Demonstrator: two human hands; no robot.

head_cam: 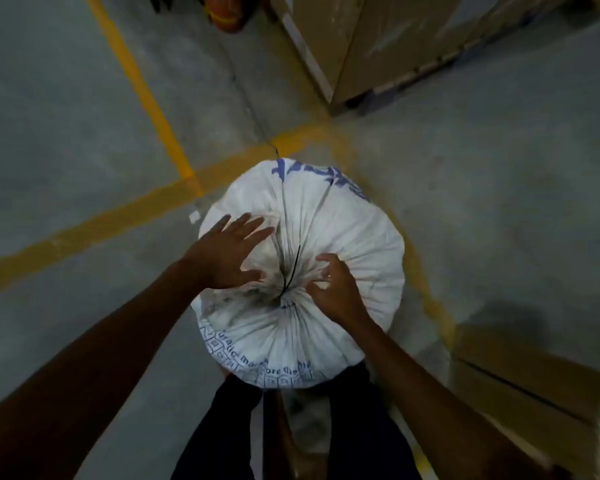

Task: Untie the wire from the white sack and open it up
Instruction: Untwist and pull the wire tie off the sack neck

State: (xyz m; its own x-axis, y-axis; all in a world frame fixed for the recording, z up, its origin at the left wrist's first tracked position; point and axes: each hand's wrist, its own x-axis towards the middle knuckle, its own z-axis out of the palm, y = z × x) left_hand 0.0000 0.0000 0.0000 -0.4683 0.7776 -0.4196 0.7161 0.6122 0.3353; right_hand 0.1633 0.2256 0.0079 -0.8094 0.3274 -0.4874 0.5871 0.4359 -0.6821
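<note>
On a grey concrete floor (66, 98) crossed by painted yellow lines (146, 95), a full white woven plastic sack with blue printing (354, 230) stood upright just in front of the person's dark-trousered legs (229, 427), seen from directly above. Its mouth was gathered into tight radiating pleats at the centre of the top, where a thin black wire (293, 268) was wound around the bunched fabric, one loose end sticking up.

The left hand (227, 252) lay over the sack's top just left of the knot, fingers spread apart and gripping nothing. The right hand (336, 289) was at the right of the knot with fingers curled together, apparently pinching the pleats; whether it also touched the wire could not be told.

The sack was closed and the wire in place, so the untying step appeared only just begun. The next move likely called for finding the wire's free end and unwinding it while the other hand steadied the gathered neck.

Brown cardboard cartons (378, 39) stood nearby.
</note>
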